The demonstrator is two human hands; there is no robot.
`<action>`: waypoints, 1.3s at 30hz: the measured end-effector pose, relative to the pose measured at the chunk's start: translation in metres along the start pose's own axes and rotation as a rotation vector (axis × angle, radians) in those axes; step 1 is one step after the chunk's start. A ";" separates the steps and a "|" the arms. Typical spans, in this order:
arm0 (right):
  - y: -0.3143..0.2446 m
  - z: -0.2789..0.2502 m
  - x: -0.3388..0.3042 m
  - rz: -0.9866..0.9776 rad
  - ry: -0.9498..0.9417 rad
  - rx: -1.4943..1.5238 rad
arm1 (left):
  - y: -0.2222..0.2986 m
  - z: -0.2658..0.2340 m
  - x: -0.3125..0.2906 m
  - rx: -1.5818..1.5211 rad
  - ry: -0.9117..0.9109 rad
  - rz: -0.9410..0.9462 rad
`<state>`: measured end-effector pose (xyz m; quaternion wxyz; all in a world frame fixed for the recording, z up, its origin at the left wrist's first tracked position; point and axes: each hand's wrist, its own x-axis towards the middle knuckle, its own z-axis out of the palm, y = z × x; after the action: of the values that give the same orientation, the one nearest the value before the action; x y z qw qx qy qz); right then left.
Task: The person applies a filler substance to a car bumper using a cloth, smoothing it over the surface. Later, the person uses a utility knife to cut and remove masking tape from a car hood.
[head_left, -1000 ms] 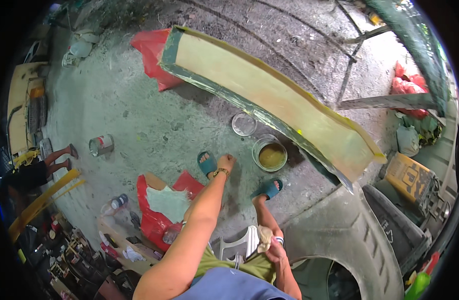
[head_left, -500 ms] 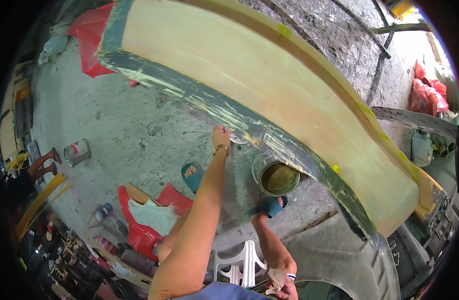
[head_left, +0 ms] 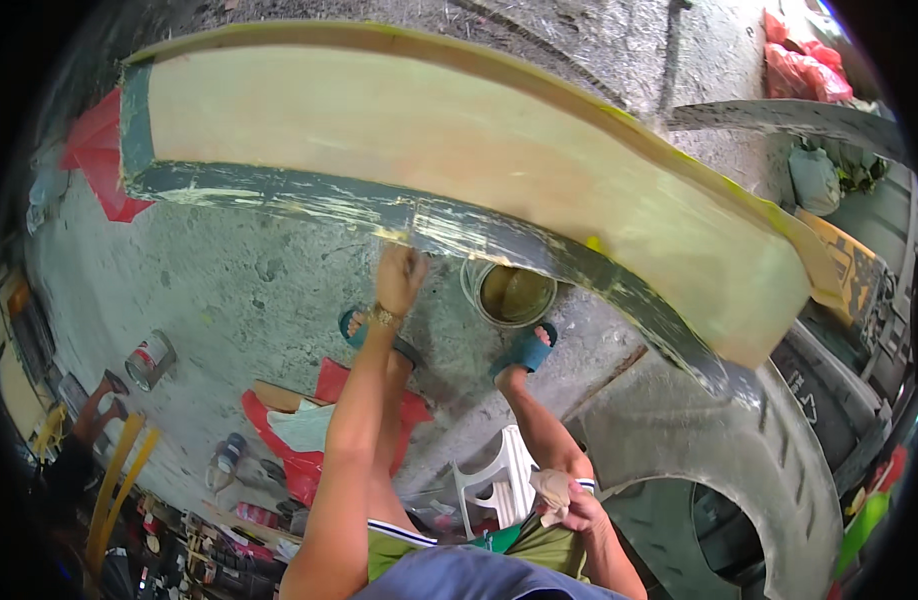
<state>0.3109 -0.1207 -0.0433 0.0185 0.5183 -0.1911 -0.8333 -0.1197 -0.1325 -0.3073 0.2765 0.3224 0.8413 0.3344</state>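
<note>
Grey floor (head_left: 214, 280), long cream panel (head_left: 459, 140), scuffed edge (head_left: 279, 190)

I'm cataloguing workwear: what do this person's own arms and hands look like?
Bare, with no gloves or sleeves showing. The left hand has a gold-toned band at its wrist; the right hand shows none.

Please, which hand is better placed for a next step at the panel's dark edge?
Probably the left hand: it is close to the dark edge of the long panel, though contact is hard to tell. The right hand is farther away, nearer the body, and holds a crumpled beige piece.
</note>
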 end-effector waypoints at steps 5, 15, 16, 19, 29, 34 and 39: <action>0.004 -0.008 0.006 0.011 -0.096 -0.077 | 0.081 0.014 -0.058 0.243 -0.298 0.489; 0.008 -0.017 -0.009 0.004 -0.035 -0.083 | 0.103 0.111 -0.097 0.566 -0.577 0.700; 0.007 -0.015 -0.010 0.006 -0.004 -0.086 | 0.104 0.115 -0.097 0.589 -0.593 0.674; 0.001 -0.018 -0.015 -0.039 0.010 -0.099 | 0.104 0.121 -0.098 0.550 -0.541 0.611; -0.083 0.122 0.150 -1.343 0.339 -1.468 | 0.029 0.007 -0.212 -0.297 -0.280 -0.834; -0.142 0.131 0.210 -1.085 0.199 -2.146 | 0.004 -0.126 -0.299 -0.179 -0.082 -0.795; -0.114 0.131 0.152 -1.017 0.185 -2.188 | -0.012 -0.193 -0.443 -0.295 0.220 -1.053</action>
<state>0.1456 -0.0111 -0.1612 0.1310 0.3022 0.8426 -0.4261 0.0278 -0.5361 -0.0849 0.3589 -0.2206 0.8570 0.2969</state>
